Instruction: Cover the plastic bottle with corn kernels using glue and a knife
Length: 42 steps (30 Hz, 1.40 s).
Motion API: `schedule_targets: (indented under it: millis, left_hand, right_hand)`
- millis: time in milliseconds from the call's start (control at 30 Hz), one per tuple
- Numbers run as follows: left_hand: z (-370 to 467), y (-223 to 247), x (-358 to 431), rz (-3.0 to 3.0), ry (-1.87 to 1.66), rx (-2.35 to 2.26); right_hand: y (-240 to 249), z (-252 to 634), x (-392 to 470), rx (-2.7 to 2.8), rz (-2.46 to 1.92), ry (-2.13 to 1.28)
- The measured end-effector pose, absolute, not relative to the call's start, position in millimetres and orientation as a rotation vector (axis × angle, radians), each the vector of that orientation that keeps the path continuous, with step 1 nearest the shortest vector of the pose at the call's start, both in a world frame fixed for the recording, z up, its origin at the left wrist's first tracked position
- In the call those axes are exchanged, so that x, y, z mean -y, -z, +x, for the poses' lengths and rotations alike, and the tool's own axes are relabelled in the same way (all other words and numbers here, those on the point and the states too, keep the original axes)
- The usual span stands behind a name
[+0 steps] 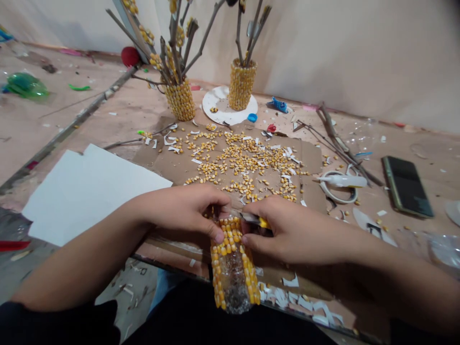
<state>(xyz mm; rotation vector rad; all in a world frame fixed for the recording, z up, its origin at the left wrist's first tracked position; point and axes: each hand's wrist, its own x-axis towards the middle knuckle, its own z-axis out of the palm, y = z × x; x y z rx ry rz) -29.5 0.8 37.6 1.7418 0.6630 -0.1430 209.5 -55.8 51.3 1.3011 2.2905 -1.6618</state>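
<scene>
A clear plastic bottle (233,268) partly covered with rows of corn kernels lies tilted at the front edge of the table, its bare side facing me. My left hand (194,211) holds its far end, thumb on the kernels. In my right hand (287,230) is a yellow and black cutter (256,220), its blade pointing left over the bottle's far end, while the thumb rests beside the kernels. Beyond both hands, loose corn kernels (244,155) and white paper scraps are scattered on brown cardboard (168,165).
Two kernel-covered vases (179,100) with branches stand at the back, one on a white plate (215,112). White paper (89,191) lies left. A glue bottle (343,181), tape roll (334,199), sticks (334,134) and phone (408,187) lie right.
</scene>
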Motion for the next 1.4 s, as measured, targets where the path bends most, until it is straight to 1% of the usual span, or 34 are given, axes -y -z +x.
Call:
schedule_targets:
  millis: [200, 300, 367, 467, 533, 567, 633, 733, 800, 833, 933, 1067, 1300, 1400]
  left_hand:
    - [-31, -36, -1, 1.737, 0.160, -0.635]
    - [-31, -35, -2, 1.744, 0.145, -0.615]
    - [-32, -36, -3, 1.754, 0.150, -0.622]
    - [-32, -39, -4, 1.731, 0.189, -0.631]
    - [-33, -40, -5, 1.703, 0.170, -0.633]
    - [-33, -40, -6, 1.700, 0.131, -0.648]
    - [-34, -37, -7, 1.720, -0.016, -0.721]
    - [-37, -30, -11, 1.733, -0.302, -0.904]
    - [-38, -25, -14, 1.690, -0.420, -0.993]
    - [-38, -23, -16, 1.675, -0.455, -1.037]
    - [-38, -22, -21, 1.717, -0.497, -1.143]
    - [-39, -25, -24, 1.807, -0.661, -1.276]
    - [-44, -20, -28, 1.533, -0.965, -1.392]
    - [-43, -15, -29, 1.504, -0.999, -1.394]
  right_hand:
    - [-50, 208, 57, -2.314, 1.302, 1.621]
    - [-51, 213, 52, -2.400, 1.280, 1.616]
    - [-53, 222, 42, -2.490, 1.355, 1.543]
    - [-55, 244, 20, -2.593, 1.708, 1.220]
    - [-55, 261, 4, -2.594, 1.982, 0.835]
    - [-53, 268, -3, -2.565, 2.093, 0.667]
    - [-49, 276, -12, -2.495, 2.185, 0.490]
    - [-38, 273, -16, -2.446, 2.166, 0.489]
    - [-30, 262, -13, -2.466, 2.043, 0.540]
    - [-25, 256, -10, -2.485, 1.930, 0.600]
    - [-18, 236, -3, -2.542, 1.817, 0.643]
    - [-20, 212, -3, -2.639, 1.703, 0.669]
    - [-18, 179, -16, -2.592, 1.666, 0.603]
    - [-13, 172, -17, -2.547, 1.692, 0.570]
